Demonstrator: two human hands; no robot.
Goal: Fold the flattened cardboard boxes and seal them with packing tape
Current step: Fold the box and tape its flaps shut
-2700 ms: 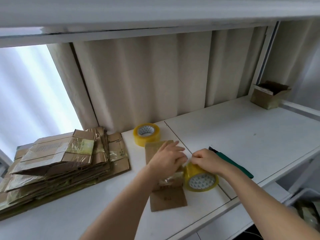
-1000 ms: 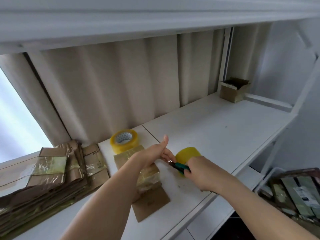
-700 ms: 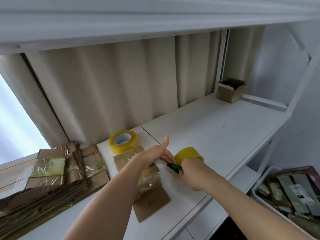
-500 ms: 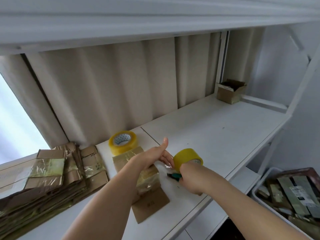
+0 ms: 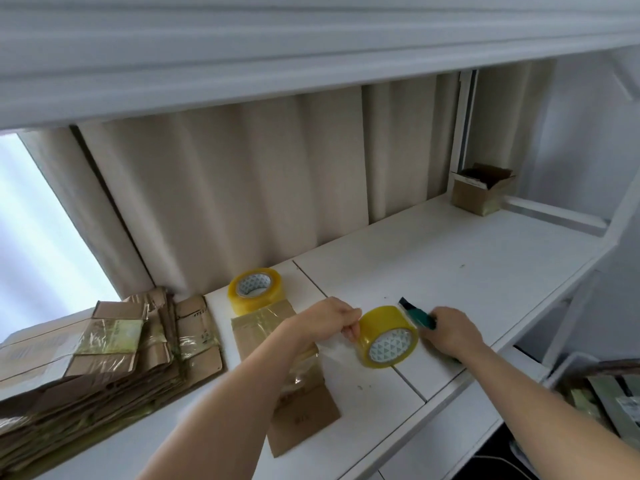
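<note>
Flattened cardboard box (image 5: 287,382) lies at lower centre, long axis running up-frame toward the back, mostly hidden under the left forearm. Left hand (image 5: 329,323) pinches something by the tape roll (image 5: 388,337), probably the tape end, hard to tell. Right hand (image 5: 453,332) grips a green cutter (image 5: 417,313), blade pointing upper left.

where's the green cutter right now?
Head view, right of centre: the green cutter is in the right hand, low over the white shelf, just right of the near tape roll.
</note>
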